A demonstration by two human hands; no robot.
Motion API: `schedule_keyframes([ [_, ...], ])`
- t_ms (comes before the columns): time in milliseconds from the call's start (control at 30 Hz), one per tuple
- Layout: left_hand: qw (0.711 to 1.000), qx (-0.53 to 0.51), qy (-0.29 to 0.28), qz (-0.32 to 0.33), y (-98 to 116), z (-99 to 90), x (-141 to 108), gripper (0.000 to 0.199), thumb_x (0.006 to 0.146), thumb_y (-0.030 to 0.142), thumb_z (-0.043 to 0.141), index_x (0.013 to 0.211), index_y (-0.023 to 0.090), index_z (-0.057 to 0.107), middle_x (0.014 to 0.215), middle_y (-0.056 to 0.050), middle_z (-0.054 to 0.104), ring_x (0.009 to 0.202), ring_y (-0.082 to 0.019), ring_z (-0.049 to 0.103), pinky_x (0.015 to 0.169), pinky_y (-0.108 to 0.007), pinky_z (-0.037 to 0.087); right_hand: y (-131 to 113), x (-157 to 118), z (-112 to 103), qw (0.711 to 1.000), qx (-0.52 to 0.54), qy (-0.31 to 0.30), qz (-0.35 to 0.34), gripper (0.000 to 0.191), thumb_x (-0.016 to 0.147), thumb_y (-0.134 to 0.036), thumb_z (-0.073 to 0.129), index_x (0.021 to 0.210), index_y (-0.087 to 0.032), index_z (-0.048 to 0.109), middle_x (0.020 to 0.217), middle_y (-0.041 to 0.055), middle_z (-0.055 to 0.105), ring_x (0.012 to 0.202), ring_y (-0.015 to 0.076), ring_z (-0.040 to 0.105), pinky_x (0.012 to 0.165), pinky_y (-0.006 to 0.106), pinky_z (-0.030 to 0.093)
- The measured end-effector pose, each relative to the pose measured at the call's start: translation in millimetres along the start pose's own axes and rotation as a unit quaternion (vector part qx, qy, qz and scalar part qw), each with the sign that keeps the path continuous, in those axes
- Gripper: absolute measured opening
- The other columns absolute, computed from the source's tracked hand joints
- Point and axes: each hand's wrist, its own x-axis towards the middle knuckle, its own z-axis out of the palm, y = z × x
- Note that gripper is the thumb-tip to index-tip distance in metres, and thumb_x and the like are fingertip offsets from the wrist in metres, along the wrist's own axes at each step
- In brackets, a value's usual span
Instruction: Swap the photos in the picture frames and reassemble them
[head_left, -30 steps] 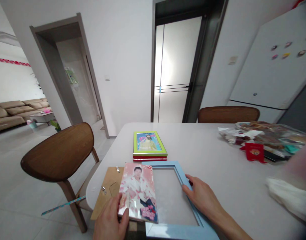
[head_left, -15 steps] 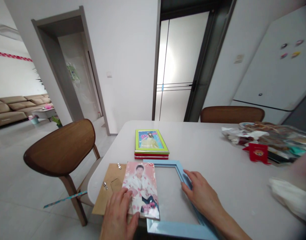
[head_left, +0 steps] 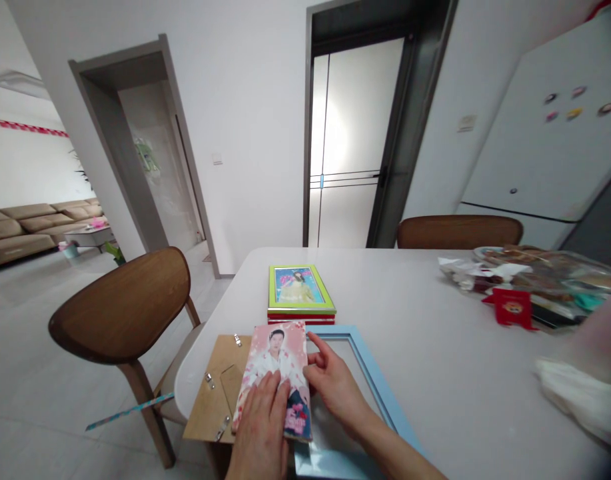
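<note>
A pink portrait photo, apparently thick or a stack, lies across the left side of a light-blue picture frame and the edge of its brown backing board. My left hand rests over the lower part of the photo, fingers outstretched and flat; its thumb is hidden. At the photo's right edge is my right hand, index finger pointing up along the edge, thumb and other fingers bent against it. Metal clips show on the board.
Behind the photo stands a stack of frames with a green one on top. A red packet and plastic-wrapped items lie at the table's right. Wooden chairs stand at the left and far side.
My right hand has left the blue frame's right side and come to the photo's right edge. My left hand has slid right and further onto the photo, which now sits slightly tilted.
</note>
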Motion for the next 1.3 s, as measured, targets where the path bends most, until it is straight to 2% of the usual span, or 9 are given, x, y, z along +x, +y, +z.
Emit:
schedule_keyframes([
  [100, 0.982, -0.152, 0.104, -0.036, 14, -10.9, 14, 0.046, 0.071, 0.012, 0.040, 0.116, 0.016, 0.047, 0.123, -0.009, 0.048, 0.116, -0.023, 0.039, 0.099, -0.041, 0.027, -20, -6, -4, 0.999, 0.045, 0.023, 0.005, 0.066, 0.069, -0.034, 0.053, 0.126, -0.015, 0.025, 0.089, 0.0058, 0.061, 0.062, 0.0126, 0.057, 0.054, 0.025, 0.046],
  [200, 0.902, -0.349, 0.197, -0.159, 37, -15.1, 28, 0.034, 0.078, 0.027, 0.042, 0.108, 0.015, 0.054, 0.108, -0.008, 0.060, 0.110, -0.023, 0.045, 0.097, -0.037, 0.031, -24, -12, -14, 0.997, 0.034, 0.052, 0.055, 0.060, 0.071, -0.042, 0.050, 0.123, -0.015, 0.032, 0.101, 0.0103, 0.057, 0.077, 0.0161, 0.059, 0.065, 0.028, 0.047],
  [300, 0.791, -0.521, 0.203, -0.247, 56, -5.0, 35, 0.039, 0.077, 0.037, 0.046, 0.106, 0.012, 0.054, 0.099, -0.009, 0.064, 0.104, -0.024, 0.051, 0.092, -0.035, 0.037, -15, -15, -25, 0.991, 0.080, 0.027, 0.108, 0.053, 0.074, -0.039, 0.045, 0.121, -0.017, 0.034, 0.102, 0.0103, 0.059, 0.080, 0.0180, 0.060, 0.066, 0.030, 0.048],
  [400, 0.741, -0.601, 0.161, -0.253, 59, 8.9, 36, 0.048, 0.072, 0.037, 0.053, 0.112, 0.012, 0.048, 0.106, -0.011, 0.060, 0.103, -0.025, 0.052, 0.089, -0.034, 0.040, -10, -16, -40, 0.988, 0.129, 0.026, 0.075, 0.046, 0.074, -0.033, 0.044, 0.117, -0.018, 0.039, 0.100, 0.0088, 0.061, 0.080, 0.0199, 0.061, 0.064, 0.031, 0.049],
  [567, 0.856, -0.456, 0.120, -0.213, 37, 13.2, 23, 0.054, 0.069, 0.026, 0.053, 0.119, 0.011, 0.039, 0.123, -0.014, 0.046, 0.112, -0.023, 0.043, 0.096, -0.037, 0.032, -17, -11, -74, 0.991, 0.055, 0.024, 0.122, 0.052, 0.067, -0.020, 0.046, 0.118, -0.018, 0.039, 0.083, 0.0047, 0.067, 0.064, 0.0186, 0.063, 0.054, 0.029, 0.049],
  [733, 0.977, -0.206, -0.043, -0.039, 24, 19.6, 7, 0.046, 0.063, 0.015, 0.056, 0.109, 0.013, 0.051, 0.125, -0.015, 0.043, 0.116, -0.026, 0.038, 0.097, -0.041, 0.031, -11, 1, -84, 0.989, -0.088, 0.037, 0.113, 0.054, 0.067, -0.018, 0.040, 0.121, -0.017, 0.037, 0.069, 0.0008, 0.067, 0.048, 0.0151, 0.060, 0.045, 0.025, 0.046],
  [933, 0.994, -0.064, -0.080, 0.036, 24, 23.7, 5, 0.048, 0.065, 0.018, 0.057, 0.111, 0.011, 0.047, 0.128, -0.018, 0.039, 0.119, -0.027, 0.033, 0.096, -0.042, 0.033, -2, 14, -80, 0.959, -0.276, 0.051, 0.036, 0.046, 0.068, -0.018, 0.035, 0.113, -0.014, 0.046, 0.076, 0.0031, 0.066, 0.060, 0.0156, 0.060, 0.055, 0.025, 0.045],
  [1167, 0.990, 0.003, -0.132, 0.051, 29, 19.7, 12, 0.041, 0.069, 0.024, 0.053, 0.108, 0.013, 0.050, 0.124, -0.016, 0.045, 0.118, -0.030, 0.034, 0.093, -0.050, 0.033, 1, 7, -84, 0.761, -0.642, 0.085, -0.032, 0.022, 0.076, -0.030, 0.039, 0.084, -0.018, 0.056, 0.081, 0.0072, 0.058, 0.073, 0.0184, 0.055, 0.061, 0.027, 0.037],
  [1300, 0.987, 0.006, -0.155, 0.045, 31, 8.5, 13, 0.044, 0.069, 0.025, 0.053, 0.111, 0.011, 0.050, 0.124, -0.016, 0.045, 0.118, -0.029, 0.034, 0.095, -0.047, 0.031, 8, 4, -86, 0.717, -0.690, 0.084, -0.047, 0.022, 0.075, -0.032, 0.042, 0.088, -0.019, 0.055, 0.082, 0.0064, 0.054, 0.071, 0.0192, 0.054, 0.054, 0.027, 0.034],
])
